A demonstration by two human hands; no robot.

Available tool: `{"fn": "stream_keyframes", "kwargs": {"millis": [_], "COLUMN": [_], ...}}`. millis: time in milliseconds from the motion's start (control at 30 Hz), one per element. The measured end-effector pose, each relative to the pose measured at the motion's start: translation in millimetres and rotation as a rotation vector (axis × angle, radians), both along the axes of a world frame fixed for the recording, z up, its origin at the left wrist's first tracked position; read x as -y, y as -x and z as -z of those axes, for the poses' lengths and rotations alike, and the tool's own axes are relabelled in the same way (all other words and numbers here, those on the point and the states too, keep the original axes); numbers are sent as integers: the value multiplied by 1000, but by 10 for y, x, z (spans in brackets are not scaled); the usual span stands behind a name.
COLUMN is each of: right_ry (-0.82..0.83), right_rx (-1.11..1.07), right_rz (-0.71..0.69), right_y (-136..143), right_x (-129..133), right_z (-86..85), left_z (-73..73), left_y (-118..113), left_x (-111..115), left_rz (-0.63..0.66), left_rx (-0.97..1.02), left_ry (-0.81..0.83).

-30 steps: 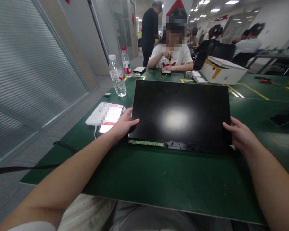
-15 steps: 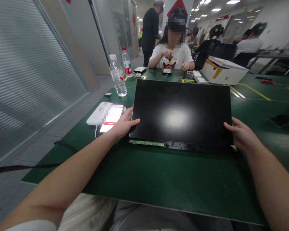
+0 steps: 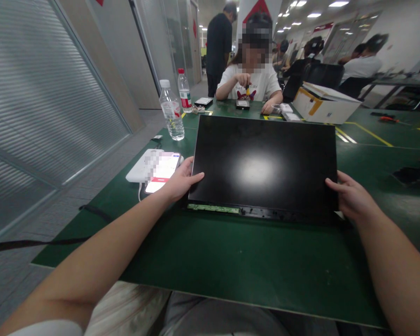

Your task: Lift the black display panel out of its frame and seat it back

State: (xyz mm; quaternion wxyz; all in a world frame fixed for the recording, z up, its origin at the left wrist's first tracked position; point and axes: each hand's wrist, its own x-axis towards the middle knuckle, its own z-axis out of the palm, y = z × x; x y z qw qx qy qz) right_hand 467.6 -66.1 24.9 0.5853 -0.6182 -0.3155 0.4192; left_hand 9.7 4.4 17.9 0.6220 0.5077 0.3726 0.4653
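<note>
A flat black display panel [image 3: 262, 163] is tilted up over the green table [image 3: 245, 266], its face toward me and a bright glare at its middle. Along its lower left edge runs a narrow green circuit strip [image 3: 213, 208]. My left hand [image 3: 184, 181] grips the panel's left edge, thumb on the front and fingers behind. On the right edge my right hand [image 3: 352, 193] holds it the same way, with its fingertips hidden behind the panel. Just left of my left hand lie a lit phone [image 3: 163, 172] and a white device [image 3: 140, 167].
Two water bottles [image 3: 173, 114] [image 3: 184, 93] stand at the back left. A person [image 3: 252, 84] sits across the table, handling a small drive [image 3: 242, 104]. Behind the panel's right side is a white box [image 3: 327, 105]; a red-handled tool [image 3: 388, 119] lies farther right.
The panel and both my hands have barely moved. The person across has lowered a hand onto the table beside a small clear cup.
</note>
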Motion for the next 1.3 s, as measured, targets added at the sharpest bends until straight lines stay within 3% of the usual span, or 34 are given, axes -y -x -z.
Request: {"fn": "stream_keyframes", "kwargs": {"millis": [1300], "right_ry": [28], "right_rx": [4], "right_rz": [2], "right_y": [24], "right_x": [-1], "right_z": [-19], "left_z": [29], "left_y": [6], "left_x": [-14], "left_rz": [-28], "left_rx": [5], "left_ry": [-7]}}
